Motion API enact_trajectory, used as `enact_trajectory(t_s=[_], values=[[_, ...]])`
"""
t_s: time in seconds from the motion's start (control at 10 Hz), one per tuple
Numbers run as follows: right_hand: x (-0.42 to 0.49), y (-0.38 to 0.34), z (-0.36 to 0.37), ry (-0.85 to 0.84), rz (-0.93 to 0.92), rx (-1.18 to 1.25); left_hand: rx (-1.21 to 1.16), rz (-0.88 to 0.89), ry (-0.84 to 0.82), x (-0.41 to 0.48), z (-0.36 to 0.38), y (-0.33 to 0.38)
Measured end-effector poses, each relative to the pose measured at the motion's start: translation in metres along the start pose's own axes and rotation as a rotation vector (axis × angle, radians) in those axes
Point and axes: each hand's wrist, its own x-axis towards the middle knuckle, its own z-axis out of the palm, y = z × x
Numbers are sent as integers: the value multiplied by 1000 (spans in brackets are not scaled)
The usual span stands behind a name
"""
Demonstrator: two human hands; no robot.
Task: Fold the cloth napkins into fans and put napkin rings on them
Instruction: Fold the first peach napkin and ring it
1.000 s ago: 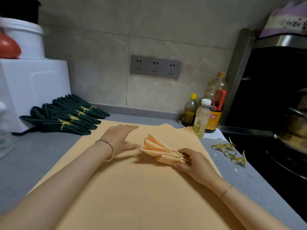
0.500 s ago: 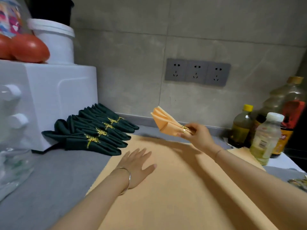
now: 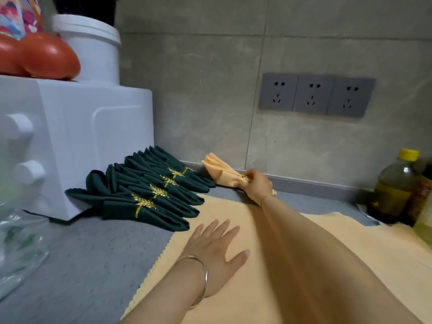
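Currently R hand (image 3: 256,185) fingers pinch orange napkin fan (image 3: 222,171) at ring (image 3: 244,177).

Left grip (image 3: 217,256) flat, palm down, fingers spread, right arm outstretched, right grip (image 3: 256,185) pinching orange napkin (image 3: 219,170)

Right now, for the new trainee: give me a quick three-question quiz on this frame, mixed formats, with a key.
1. True or false: the right hand pinches the orange fan napkin at its ringed end.
2. The left hand is: A) lying flat, fingers straight, on the flat orange cloth; B) clenched in a fist; C) raised well above the counter.
3. Fill in: the rings on the green napkins are ____ in colour.

Key: 1 true; 2 A; 3 gold.
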Motion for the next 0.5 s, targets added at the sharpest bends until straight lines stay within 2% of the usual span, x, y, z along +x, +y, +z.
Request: enact_trajectory(t_s=[0.3, 0.5], values=[[-59, 11, -56, 23, -106, -17, 11, -4, -22, -3, -3, 1], [-157, 55, -117, -116, -65, -65, -15, 21, -43, -5, -9, 7]])
